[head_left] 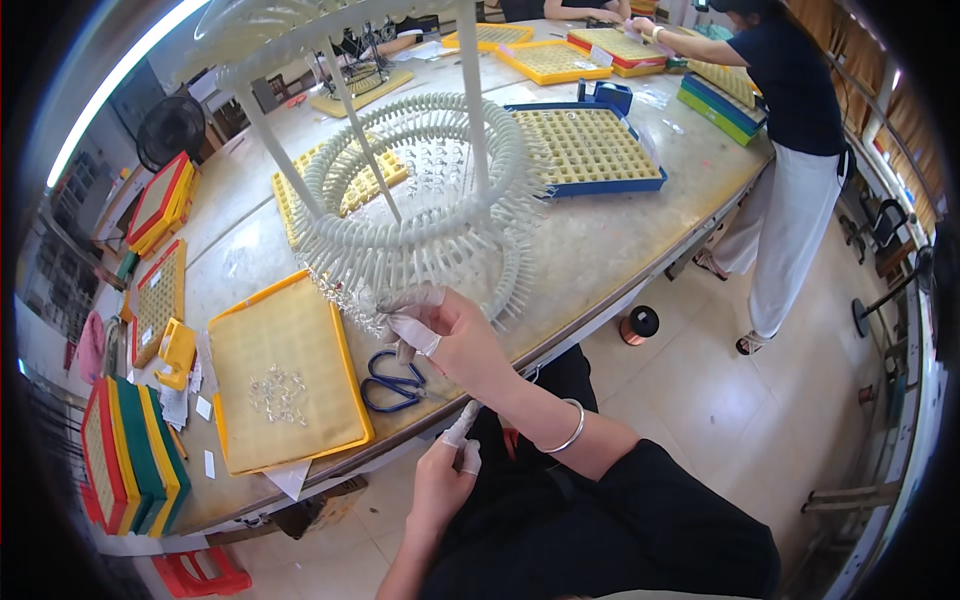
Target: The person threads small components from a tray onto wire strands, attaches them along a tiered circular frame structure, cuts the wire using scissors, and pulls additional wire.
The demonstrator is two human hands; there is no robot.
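Note:
My right hand [432, 330], with pale covers on its fingers, is raised at the front of a round whitish rack [410, 240] ringed with hooks. Its thumb and fingers are pinched together; whatever is between them is too small to make out. Beside it, a cluster of small shiny pieces [345, 298] hangs at the rack's lower left edge. Lower, in front of my body, my left hand [447, 470] has its covered index finger stretched up and its thumb apart, with nothing visible in it. Blue-handled scissors [392, 382] lie between the hands and a yellow-rimmed tray [355, 400] holding small clear pieces [278, 394].
A blue tray [600, 185] of pale compartments lies behind the rack. Stacked coloured trays [130, 460] and a yellow tape dispenser [176, 355] stand at left. A copper-coloured wire spool [638, 325] is on the floor. A co-worker [790, 110] stands at the table's far right.

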